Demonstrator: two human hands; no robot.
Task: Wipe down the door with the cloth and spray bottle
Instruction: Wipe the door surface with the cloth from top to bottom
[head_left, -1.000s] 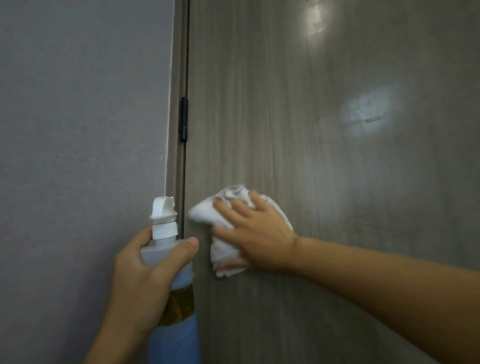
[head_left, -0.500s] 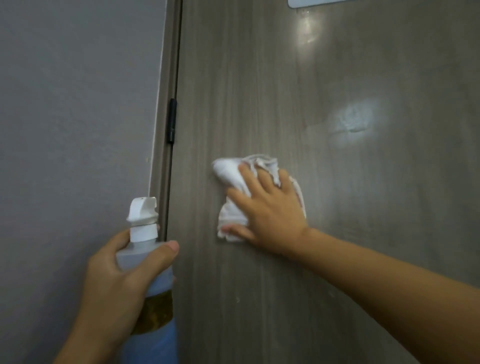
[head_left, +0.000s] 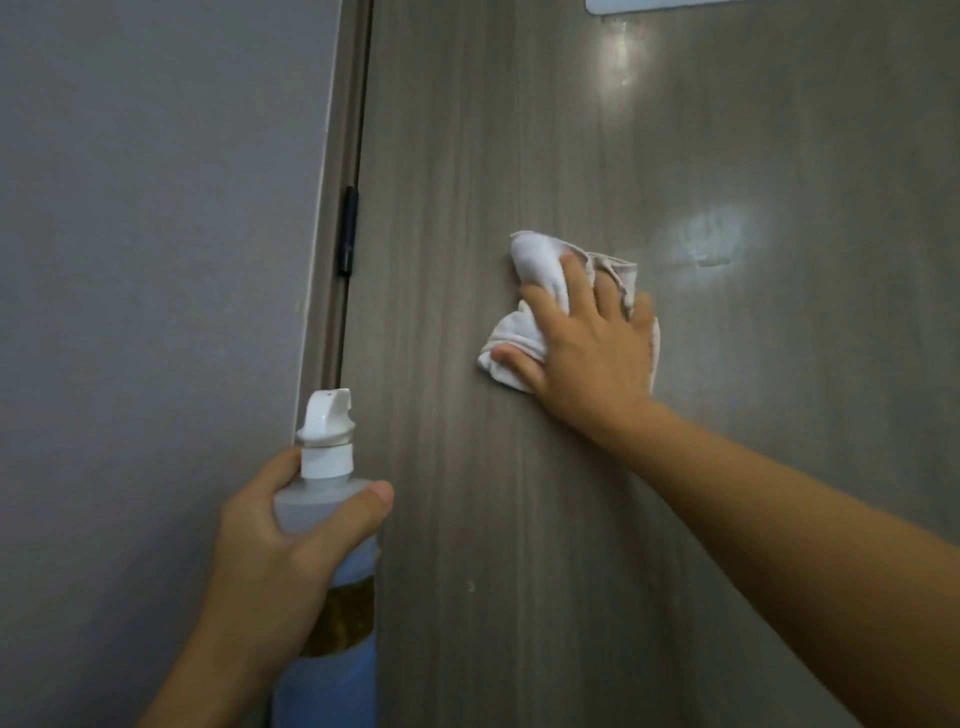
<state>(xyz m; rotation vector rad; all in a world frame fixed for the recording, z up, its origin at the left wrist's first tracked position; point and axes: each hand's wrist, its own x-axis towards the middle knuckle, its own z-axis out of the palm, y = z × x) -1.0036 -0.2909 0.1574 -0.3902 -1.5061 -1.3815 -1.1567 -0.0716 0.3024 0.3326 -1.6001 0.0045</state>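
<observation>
The door (head_left: 519, 519) is a grey-brown wood grain with fine vertical streaks running its length, and pale whitish sheen patches show on its upper part. The cloth (head_left: 540, 265) is white, greyed in its folds, with a faint pinkish tint along its frayed edge. The spray bottle (head_left: 327, 525) has a white nozzle and collar, a translucent grey shoulder, a mottled brown-gold band below that, and a light blue lower body. The wall (head_left: 145, 260) is a plain flat grey. The hinge (head_left: 348, 231) is black, and the door frame (head_left: 332, 208) is dull grey-brown.
</observation>
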